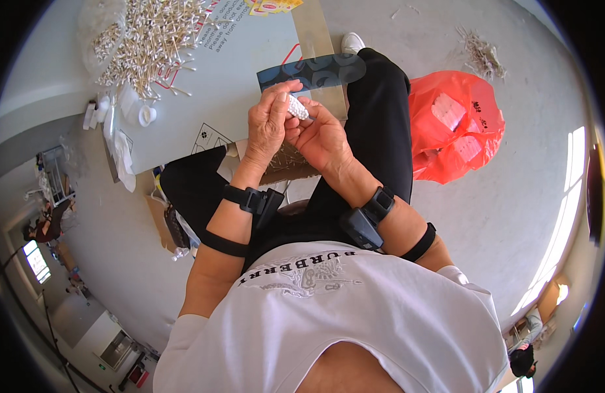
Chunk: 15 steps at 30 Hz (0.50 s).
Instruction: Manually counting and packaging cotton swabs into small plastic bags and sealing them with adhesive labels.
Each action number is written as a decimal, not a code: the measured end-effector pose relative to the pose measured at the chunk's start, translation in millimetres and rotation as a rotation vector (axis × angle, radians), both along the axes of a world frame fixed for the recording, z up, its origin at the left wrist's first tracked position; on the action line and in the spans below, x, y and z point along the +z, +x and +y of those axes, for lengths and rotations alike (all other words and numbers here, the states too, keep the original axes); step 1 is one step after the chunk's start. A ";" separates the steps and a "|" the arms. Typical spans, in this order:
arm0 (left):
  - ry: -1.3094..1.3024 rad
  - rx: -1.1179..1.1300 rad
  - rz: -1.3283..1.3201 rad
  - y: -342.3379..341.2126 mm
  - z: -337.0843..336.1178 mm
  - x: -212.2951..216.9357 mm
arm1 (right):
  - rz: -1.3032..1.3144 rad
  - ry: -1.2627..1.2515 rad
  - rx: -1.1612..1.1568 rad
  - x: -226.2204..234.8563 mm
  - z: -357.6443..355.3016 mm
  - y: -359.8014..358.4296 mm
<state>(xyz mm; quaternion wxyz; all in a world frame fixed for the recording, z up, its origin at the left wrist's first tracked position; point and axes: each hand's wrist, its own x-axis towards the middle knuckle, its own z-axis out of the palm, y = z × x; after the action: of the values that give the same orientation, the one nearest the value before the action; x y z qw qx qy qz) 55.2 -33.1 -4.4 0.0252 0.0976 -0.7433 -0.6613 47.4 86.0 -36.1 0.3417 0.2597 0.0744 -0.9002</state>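
Observation:
Both hands meet at the near edge of the table, around a bundle of cotton swabs (297, 107). Its packed white tips point up toward me. My left hand (266, 124) grips the bundle from the left, thumb and fingers pressed together against it. From the other side, the fingers of my right hand (323, 137) close on it. The swabs' lower ends are hidden by the fingers. Farther left on the table, a big heap of loose cotton swabs (155, 46) spills from a clear plastic bag (102, 29).
A dark translucent sheet (276, 77) lies on the table (184, 108) just beyond my hands. Below them is a cardboard box (302, 171) with swabs inside. A small white roll (146, 115) sits at the left. On the floor stand a red plastic bag (483, 141) and scattered swabs (483, 56).

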 end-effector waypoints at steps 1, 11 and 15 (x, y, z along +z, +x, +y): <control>0.000 -0.001 0.000 -0.4 0.1 0.2 | 0.000 0.000 -0.001 -0.5 0.1 -0.2; 0.095 -0.171 0.023 -1.7 -18.2 16.5 | 0.030 -0.015 0.014 1.2 3.1 -2.0; -0.161 -0.302 0.067 -2.6 -28.4 25.6 | 0.132 0.052 0.049 2.3 3.1 -4.1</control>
<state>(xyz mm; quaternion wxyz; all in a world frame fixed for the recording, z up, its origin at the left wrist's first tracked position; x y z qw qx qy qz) 52.6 -61.4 21.2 -0.0422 -0.0395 -0.7989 -0.5986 43.3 89.1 -33.8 0.3510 0.2067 0.1266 -0.9045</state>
